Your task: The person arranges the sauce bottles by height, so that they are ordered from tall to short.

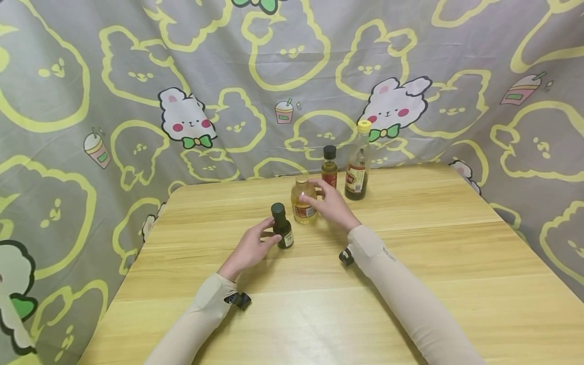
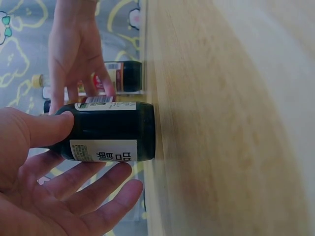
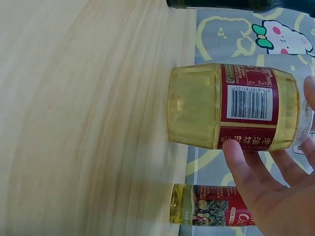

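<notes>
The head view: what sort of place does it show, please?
Probably a curtained indoor staging area, though the room beyond is hidden. A grey fabric curtain with yellow cartoon outlines hangs behind a pale wooden table, where a tall clear bottle with yellow cap stands.

Four bottles: one dark bottle (image 1: 284,228), one squat golden bottle (image 1: 304,214), one slim black-capped bottle (image 1: 329,168), one tall yellow-capped bottle (image 1: 357,172). Two hands: left hand (image 1: 250,248), right hand (image 1: 332,204). Two pale sleeves (image 1: 410,299). Two black wrist devices (image 1: 238,300). One tabletop (image 1: 301,319). Patterned backdrop (image 1: 315,137), head view: three printed drink cups (image 1: 284,112).
</notes>
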The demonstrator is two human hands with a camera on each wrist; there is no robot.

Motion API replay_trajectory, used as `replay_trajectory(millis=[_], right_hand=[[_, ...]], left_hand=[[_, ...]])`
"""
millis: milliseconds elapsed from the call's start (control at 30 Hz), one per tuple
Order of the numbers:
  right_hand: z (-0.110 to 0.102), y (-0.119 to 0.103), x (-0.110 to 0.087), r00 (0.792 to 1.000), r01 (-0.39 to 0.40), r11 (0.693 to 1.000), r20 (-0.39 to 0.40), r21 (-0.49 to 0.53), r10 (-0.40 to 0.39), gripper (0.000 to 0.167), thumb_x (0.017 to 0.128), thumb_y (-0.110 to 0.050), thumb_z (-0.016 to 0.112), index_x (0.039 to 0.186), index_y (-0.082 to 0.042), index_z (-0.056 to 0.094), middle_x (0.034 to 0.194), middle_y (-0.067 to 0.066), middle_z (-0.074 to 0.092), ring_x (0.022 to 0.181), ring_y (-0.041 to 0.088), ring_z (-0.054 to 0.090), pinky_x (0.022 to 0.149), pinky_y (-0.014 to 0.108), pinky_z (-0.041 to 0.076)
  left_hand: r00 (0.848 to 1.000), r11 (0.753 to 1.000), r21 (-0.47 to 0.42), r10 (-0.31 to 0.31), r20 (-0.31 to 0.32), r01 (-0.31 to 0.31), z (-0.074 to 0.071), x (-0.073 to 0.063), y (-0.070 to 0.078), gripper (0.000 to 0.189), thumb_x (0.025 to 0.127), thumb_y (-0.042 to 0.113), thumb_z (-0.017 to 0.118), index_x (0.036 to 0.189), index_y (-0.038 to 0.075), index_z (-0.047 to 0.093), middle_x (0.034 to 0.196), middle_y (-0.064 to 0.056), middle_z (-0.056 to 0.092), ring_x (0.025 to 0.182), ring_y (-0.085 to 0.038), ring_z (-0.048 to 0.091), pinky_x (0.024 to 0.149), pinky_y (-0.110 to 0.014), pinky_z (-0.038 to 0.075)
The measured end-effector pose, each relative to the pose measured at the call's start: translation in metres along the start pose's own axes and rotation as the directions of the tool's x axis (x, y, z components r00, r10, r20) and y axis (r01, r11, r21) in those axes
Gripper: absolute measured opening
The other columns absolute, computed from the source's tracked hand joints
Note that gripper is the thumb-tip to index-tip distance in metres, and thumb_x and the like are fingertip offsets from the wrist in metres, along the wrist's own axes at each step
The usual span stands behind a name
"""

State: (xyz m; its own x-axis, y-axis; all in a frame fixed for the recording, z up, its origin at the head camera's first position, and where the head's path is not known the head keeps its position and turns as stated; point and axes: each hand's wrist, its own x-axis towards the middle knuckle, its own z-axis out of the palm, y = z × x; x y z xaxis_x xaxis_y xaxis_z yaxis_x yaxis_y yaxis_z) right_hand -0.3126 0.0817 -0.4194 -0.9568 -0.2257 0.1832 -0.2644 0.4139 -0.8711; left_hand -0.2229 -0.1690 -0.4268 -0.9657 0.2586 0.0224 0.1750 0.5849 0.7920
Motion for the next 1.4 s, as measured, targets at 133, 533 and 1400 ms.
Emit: replay_trajectory(millis=[133, 533, 1400], right_hand=[[0.000, -0.001, 0.003, 1.000, -0.003, 1.000, -0.002, -0.002, 0.003, 0.073, 0.091, -0.052, 0.074, 0.150, -0.019, 0.048, 0.154, 0.007, 0.050, 0.133, 0.035, 0.056, 0.105, 0.053, 0.051], [0.002, 0.000, 0.012, 0.999, -0.040, 0.999, -0.016, 0.010, 0.040, 0.072, 0.092, -0.048, 0.074, 0.151, -0.019, 0.046, 0.156, 0.007, 0.048, 0.137, 0.035, 0.053, 0.111, 0.055, 0.045], [0.006, -0.001, 0.029, 0.997, -0.046, 0.999, -0.066, 0.000, 0.046, 0.070, 0.095, -0.047, 0.071, 0.153, -0.018, 0.045, 0.156, 0.007, 0.048, 0.137, 0.035, 0.053, 0.111, 0.052, 0.047]], left_hand=[[1.000, 1.000, 0.000, 0.004, 0.000, -0.004, 0.000, 0.000, 0.000, 0.060, 0.101, 0.019, 0.066, 0.156, 0.011, 0.042, 0.150, -0.020, 0.054, 0.123, -0.038, 0.064, 0.101, -0.052, 0.054], [1.000, 1.000, -0.003, 0.011, -0.005, -0.011, 0.000, 0.000, -0.001, 0.061, 0.101, 0.019, 0.067, 0.156, 0.011, 0.042, 0.150, -0.020, 0.054, 0.122, -0.036, 0.065, 0.101, -0.050, 0.054], [1.000, 1.000, -0.005, 0.005, 0.000, -0.005, 0.000, -0.001, 0.000, 0.061, 0.101, 0.020, 0.066, 0.156, 0.012, 0.043, 0.150, -0.018, 0.053, 0.123, -0.035, 0.064, 0.099, -0.050, 0.055]])
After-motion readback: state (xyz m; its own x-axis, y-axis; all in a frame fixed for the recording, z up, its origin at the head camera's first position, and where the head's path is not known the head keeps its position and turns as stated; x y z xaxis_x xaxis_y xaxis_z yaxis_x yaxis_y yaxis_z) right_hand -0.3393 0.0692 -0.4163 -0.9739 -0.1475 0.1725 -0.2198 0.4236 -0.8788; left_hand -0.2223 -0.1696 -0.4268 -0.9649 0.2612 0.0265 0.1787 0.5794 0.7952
